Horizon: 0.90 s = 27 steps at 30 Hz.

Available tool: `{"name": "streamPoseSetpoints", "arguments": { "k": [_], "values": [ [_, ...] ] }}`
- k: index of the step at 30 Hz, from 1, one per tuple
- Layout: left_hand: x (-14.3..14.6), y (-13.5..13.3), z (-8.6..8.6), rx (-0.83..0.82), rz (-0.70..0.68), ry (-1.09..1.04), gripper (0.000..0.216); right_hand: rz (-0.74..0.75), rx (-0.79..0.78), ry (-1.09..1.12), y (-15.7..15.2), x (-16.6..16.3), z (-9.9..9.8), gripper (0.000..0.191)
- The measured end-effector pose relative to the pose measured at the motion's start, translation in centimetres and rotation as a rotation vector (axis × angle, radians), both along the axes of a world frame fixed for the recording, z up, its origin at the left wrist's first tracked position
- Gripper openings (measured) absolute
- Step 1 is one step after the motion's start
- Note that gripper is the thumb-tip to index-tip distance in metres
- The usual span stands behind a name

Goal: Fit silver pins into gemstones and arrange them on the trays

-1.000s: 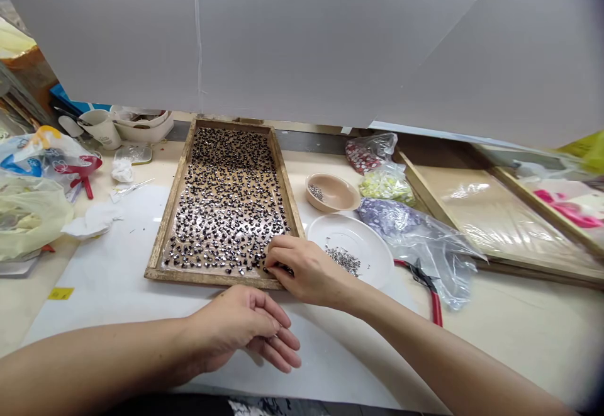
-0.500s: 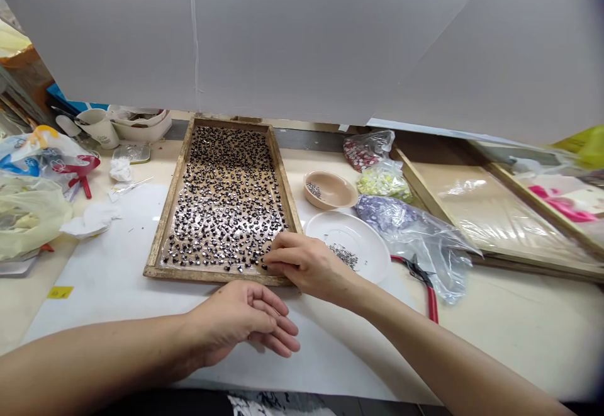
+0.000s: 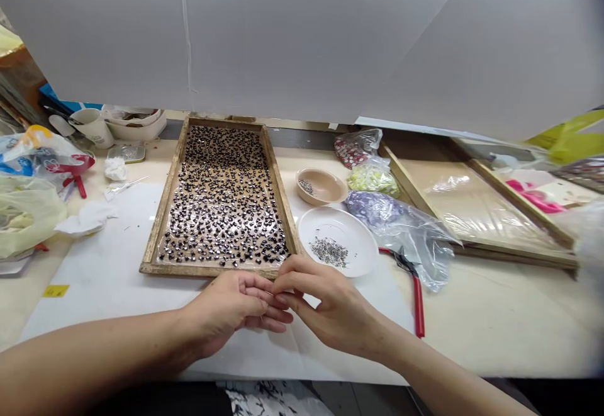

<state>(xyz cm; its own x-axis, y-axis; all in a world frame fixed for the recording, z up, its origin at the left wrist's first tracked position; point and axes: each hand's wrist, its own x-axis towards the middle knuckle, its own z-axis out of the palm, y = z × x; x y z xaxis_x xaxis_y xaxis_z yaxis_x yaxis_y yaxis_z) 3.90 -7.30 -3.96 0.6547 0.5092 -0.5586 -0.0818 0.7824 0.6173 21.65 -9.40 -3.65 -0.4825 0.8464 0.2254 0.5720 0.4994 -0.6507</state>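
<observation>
My left hand is held palm up in front of the tray, its fingers loosely stretched out. Thumb and fingers of my right hand are pinched together at the left fingertips; whatever is between them is too small to make out. Just beyond both hands lies a shallow wooden-framed tray, with many small shiny black pieces spread over its film-covered base. Beside the right hand, a white plate bears a heap of tiny metal bits.
A beige bowl with more metal bits stands behind the plate. To the right are bags of red, yellow and purple pieces, red-handled pliers and another framed tray. Crumpled tissue and plastic bags lie left.
My right hand has drawn back from the tray's near right corner to my left fingers. The left hand stays nearly where it was, fingers still extended. The view has shifted slightly.
</observation>
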Motion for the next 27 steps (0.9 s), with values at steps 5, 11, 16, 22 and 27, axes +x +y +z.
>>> {"name": "streamPoseSetpoints", "arguments": {
  "k": [5, 11, 16, 22, 27],
  "values": [
    [0.07, -0.17, -0.15, -0.003, 0.0, 0.007, 0.028, -0.014, -0.01, -0.027, 0.15, -0.24, -0.47, 0.016],
    [0.09, -0.21, -0.04, 0.013, -0.02, 0.024, 0.028, 0.013, 0.0, -0.08, 0.08, -0.01, -0.61, 0.018],
    [0.11, -0.21, -0.17, 0.028, -0.031, 0.036, 0.028, 0.082, 0.069, -0.221, -0.02, -0.2, -0.42, 0.021],
    [0.14, -0.23, -0.46, 0.017, -0.025, 0.025, 0.03, 0.102, 0.101, -0.239, -0.2, -0.26, -0.42, 0.021],
    [-0.03, -0.35, -0.75, 0.009, -0.009, 0.032, 0.027, 0.022, 0.059, -0.068, -0.3, -0.31, -0.6, 0.018]
  ]
}}
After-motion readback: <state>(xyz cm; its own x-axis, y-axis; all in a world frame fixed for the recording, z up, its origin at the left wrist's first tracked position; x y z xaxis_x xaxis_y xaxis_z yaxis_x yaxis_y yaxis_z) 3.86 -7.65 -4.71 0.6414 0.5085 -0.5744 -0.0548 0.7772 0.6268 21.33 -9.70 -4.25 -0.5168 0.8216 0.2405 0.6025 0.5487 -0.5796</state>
